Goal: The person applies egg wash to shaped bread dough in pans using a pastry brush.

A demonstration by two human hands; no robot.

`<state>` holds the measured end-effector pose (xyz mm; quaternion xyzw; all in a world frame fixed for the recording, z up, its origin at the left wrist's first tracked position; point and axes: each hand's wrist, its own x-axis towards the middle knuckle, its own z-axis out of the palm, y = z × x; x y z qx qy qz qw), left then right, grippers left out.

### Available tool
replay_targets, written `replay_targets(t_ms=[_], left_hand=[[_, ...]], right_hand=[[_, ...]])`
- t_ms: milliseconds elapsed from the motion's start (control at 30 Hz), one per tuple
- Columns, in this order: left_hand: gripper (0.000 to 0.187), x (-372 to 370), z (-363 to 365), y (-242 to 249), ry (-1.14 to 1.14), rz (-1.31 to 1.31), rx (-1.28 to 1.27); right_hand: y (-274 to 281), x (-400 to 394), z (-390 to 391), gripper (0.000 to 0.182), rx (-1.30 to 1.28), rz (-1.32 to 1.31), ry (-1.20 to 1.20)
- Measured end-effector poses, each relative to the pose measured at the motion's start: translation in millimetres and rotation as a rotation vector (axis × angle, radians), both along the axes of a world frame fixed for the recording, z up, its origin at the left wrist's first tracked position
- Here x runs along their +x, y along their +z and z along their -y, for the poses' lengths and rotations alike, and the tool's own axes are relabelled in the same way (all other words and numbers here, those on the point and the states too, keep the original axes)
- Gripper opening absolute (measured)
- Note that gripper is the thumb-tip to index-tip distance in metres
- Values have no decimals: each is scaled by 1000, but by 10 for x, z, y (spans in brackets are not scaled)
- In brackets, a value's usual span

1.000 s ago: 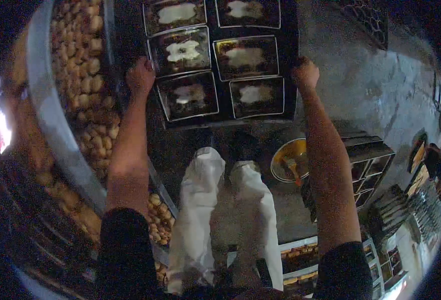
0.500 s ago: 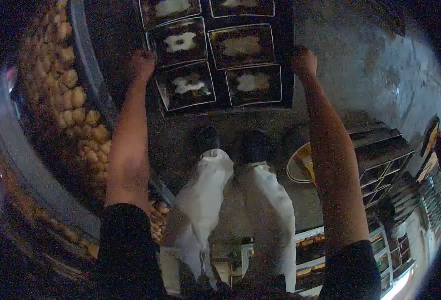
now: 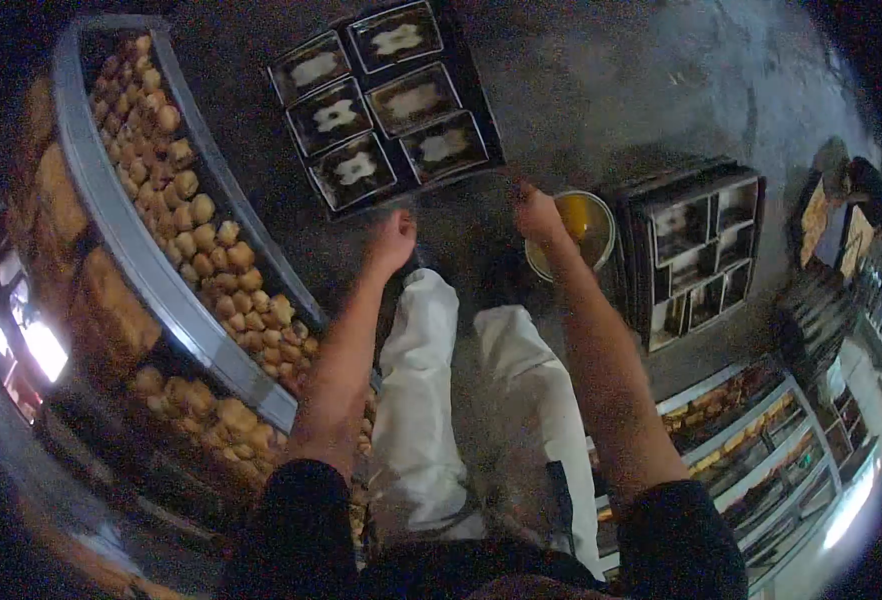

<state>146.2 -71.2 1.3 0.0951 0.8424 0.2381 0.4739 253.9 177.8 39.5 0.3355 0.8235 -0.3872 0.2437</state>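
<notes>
A dark tray carrying several rectangular metal tins lies tilted to the upper left, pale patches showing on the tins' bottoms. My left hand hovers just below its near edge, fingers curled with nothing visible in them. Off the tray's near right corner is my right hand, also with curled fingers and no object showing. A small gap seems to separate both hands from the tray. Close beside my right hand stands a round bucket with something yellow inside.
A metal-sided trough full of bread rolls runs along the left. At right is a stack of dark tin trays. A metal rack with loaded shelves stands at lower right. My white-trousered legs are below.
Both hands have come off the tray's sides and drawn back toward me. The tray now appears farther off and turned. More of the trough, bucket and stacked trays shows.
</notes>
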Motion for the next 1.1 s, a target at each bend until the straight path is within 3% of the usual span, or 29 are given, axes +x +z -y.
replay_targets(t_ms=[33,133,167,267,333,400,500,533,733,800,867,933,1000,1067,1100], left_hand=[[33,-529,410,-45,-68,0,5],[28,1126,-805,660,-212,-33,-1],[27,1638,-1119,742,-218,-36,0],[27,2240,-1148,180,-385,-53,-121],[27,2539,-1165,0,-463,-85,-263],[28,2754,-1339,-24,-512,-137,-406],[32,3379,-1805,-97,-153,-93,-256],[32,3610,-1936,-181,-39,-49,-119],[28,4723,-2485,-428,-51,49,-1],[27,4881,-2539,-316,-24,74,51],[26,4895,-2557,-128,-64,81,43],[25,4890,-2478,-90,-92,106,25],[23,4984,-2212,-298,-79,143,-12],[22,5056,-1864,-561,-50,33,73],[22,5005,-1766,-562,-40,-21,111]], right_hand=[[-649,-239,461,36,17,-132,-52],[226,1255,-779,34,-46,195,43],[213,1838,-1135,34,-24,175,36],[-211,2788,-1455,36,70,239,10],[-251,3161,-1578,38,158,409,-5],[-476,3653,-1665,44,128,388,-71],[-898,4181,-1753,53,73,353,21],[-1005,4307,-1713,57,41,344,81],[-823,4179,-1704,59,-23,363,-147],[-966,4176,-1655,56,8,275,78],[-1119,4149,-1652,52,41,250,48],[-1270,4154,-1571,47,72,303,-256],[-1778,4352,-1520,44,239,304,288],[-1819,4274,-1503,39,301,194,424],[-1617,4231,-1499,37,269,100,279]])
